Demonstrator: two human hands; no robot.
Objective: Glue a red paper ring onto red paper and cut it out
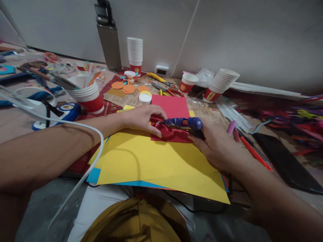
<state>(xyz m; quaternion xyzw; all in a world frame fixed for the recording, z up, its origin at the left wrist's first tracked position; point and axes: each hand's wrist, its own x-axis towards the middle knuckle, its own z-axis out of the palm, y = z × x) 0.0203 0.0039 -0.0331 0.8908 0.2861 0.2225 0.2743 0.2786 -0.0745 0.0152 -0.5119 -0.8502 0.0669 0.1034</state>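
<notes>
My right hand (212, 141) is wrapped around a dark blue hot glue gun (181, 122), its nozzle pointing left. The nozzle is over a round red piece (166, 131) that looks like a ring or shallow disc; its exact kind cannot be told. Thumb and forefinger of my left hand (143, 119) curve around the left side of this piece, gripping it. Beneath lies a red paper sheet (171, 104), partly covered by my hands. Under that, yellow paper sheets (151, 161) spread toward my lap, with blue paper (93, 175) showing at their edge.
A paper cup (91, 99) with tools stands left, near a white cable (101, 144) crossing my left arm. Behind are a bottle (109, 43), stacked cups (135, 53), orange paper discs (128, 89) and pliers (161, 86). At right lie a phone (287, 161) and markers (254, 153).
</notes>
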